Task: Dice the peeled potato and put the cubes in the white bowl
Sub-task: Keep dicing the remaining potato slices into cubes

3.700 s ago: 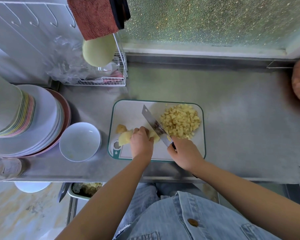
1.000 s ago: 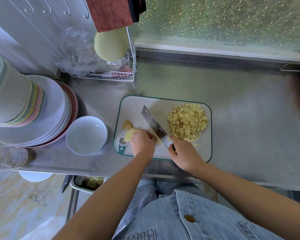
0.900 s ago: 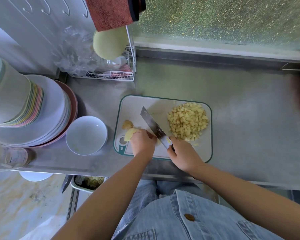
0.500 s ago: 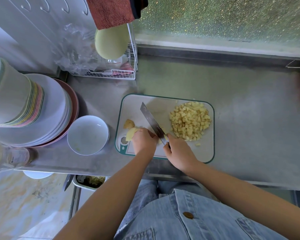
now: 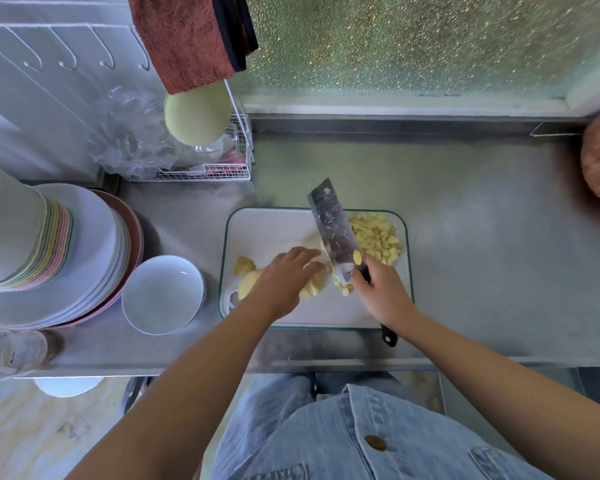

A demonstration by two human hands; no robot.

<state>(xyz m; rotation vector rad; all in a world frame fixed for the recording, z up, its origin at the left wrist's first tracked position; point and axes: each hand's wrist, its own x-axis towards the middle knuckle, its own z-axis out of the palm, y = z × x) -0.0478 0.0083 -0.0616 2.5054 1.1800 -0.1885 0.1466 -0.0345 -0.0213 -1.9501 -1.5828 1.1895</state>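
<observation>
Stainless counter (image 5: pixel 465 237) ran under a frosted window, with a stack of plates (image 5: pixel 94 244) at the left and a green-edged cutting board (image 5: pixel 267 230) near the front edge. On the board's right side lay a pile of cubes (image 5: pixel 378 237). What was left of the peeled potato (image 5: pixel 248 284) sat at the board's left end, mostly under the left hand (image 5: pixel 281 282), with a small offcut (image 5: pixel 244 265) just beside it. That hand lay over the potato with fingers stretched toward the blade, pressing down rather than wrapping it, as far as could be seen. The right hand (image 5: pixel 381 296) was closed round the handle of the cleaver (image 5: pixel 331 230), whose broad blade was tilted so that its flat showed, the heel next to a few fresh-cut pieces (image 5: pixel 343 287). The white bowl (image 5: pixel 160 296) stood just left of the board and held no cubes, so dicing looked nearly done and the transfer not begun

A raw potato is firm but wet and starchy, so it would likely slip; it wants holding from above on its flat cut face, fingertips tucked back from the edge. The cubes are light and loose, better scooped on the blade than picked up singly
</observation>
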